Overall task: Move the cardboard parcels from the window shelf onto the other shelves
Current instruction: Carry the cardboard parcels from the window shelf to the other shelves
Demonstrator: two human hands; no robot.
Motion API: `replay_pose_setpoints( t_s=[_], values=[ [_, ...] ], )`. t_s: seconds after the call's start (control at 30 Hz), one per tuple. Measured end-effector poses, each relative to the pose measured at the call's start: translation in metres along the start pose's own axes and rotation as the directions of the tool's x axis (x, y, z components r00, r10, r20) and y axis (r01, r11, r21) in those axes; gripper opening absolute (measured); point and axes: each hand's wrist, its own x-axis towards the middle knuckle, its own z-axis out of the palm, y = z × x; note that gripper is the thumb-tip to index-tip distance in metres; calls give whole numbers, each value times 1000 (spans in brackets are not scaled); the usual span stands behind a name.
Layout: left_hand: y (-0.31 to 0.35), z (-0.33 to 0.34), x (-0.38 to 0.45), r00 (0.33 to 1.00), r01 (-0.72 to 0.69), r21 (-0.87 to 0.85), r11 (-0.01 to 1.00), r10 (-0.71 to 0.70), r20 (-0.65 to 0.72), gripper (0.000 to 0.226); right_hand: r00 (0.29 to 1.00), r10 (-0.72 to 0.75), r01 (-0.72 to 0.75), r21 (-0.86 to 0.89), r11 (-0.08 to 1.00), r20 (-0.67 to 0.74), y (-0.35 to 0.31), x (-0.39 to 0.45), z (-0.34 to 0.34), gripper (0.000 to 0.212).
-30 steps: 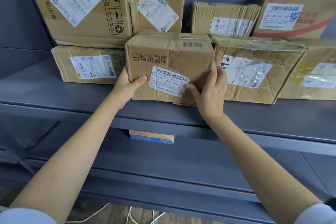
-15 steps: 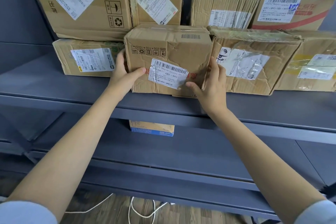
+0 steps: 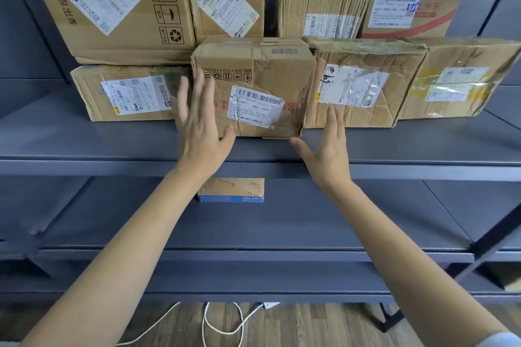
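Both hands, left & right, fingers straight, holding nothing, flank parcel near shelf front edge.

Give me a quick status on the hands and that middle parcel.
Left hand open, right hand open, neither gripping. Middle parcel on the shelf between neighbouring boxes. Nothing in the way.

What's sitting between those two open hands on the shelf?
In the head view, the creased middle parcel sits between the left hand and right hand.
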Motion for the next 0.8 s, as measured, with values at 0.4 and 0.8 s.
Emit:
replay_pose_setpoints(
  t_s=[0.4,0.8],
  values=[
    [144,58,-14,940,-211,-334,919,285,189,59,979,76,-105,-148,983,-188,49,-36,-127,88],
    [373,140,-51,668,-263,-543,797,557,494,72,832,301,-475,-317,821,-466,138,-149,-329,87]
  ],
)
